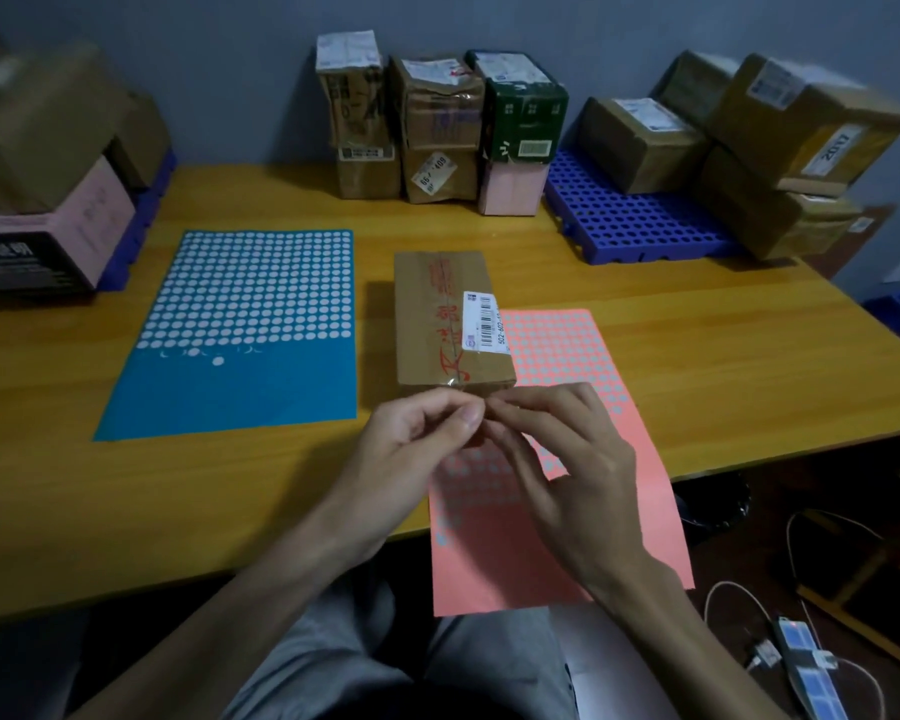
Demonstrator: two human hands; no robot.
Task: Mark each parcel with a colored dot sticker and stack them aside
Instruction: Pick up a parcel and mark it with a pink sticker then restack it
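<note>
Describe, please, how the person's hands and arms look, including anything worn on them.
Both are bare. The left hand and right hand show no gloves, rings or markings, and the forearms carry no sleeves, watch or bands as far as the frame reaches. The only clothing in view is grey trousers on the lap below.

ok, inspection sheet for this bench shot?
Surface: yellow wooden table.
Job's things: parcel mid-table, lying on the pink sheet's far corner; blue sheet to its left; parcel stacks at the back, left and right.
Clutter: blue pallet under the right stack.
Hands: left hand and right hand, fingertips meeting at the parcel's near edge; whether they pinch anything cannot be told.
Cables: white cable and power strip on the floor, right.
Surroundings: grey wall.
</note>
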